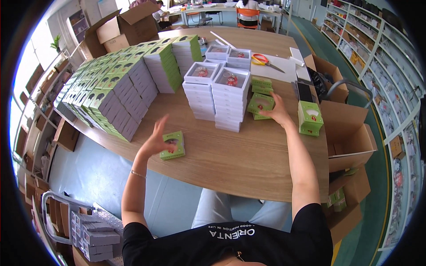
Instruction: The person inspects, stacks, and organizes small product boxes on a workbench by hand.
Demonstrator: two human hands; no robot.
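My left hand point(154, 141) has its fingers apart, with the thumb over a small green box point(173, 145) with a round window. The box lies flat near the table's front edge. My right hand point(280, 111) has thumb and fingers at the right edge of a green cardboard sleeve point(260, 104) and grips it. Behind that sleeve lie more green sleeves point(262, 84). Between my hands stand tall stacks of white boxes point(228, 99) with clear lids, a small red figure showing in the top ones.
Many green-topped boxes point(128, 75) are stacked at the left of the wooden table point(222, 166). Orange-handled scissors point(266, 62) lie at the back. A stack of green sleeves point(309, 117) stands at the right edge, beside open cartons point(350, 137). People sit at a far table.
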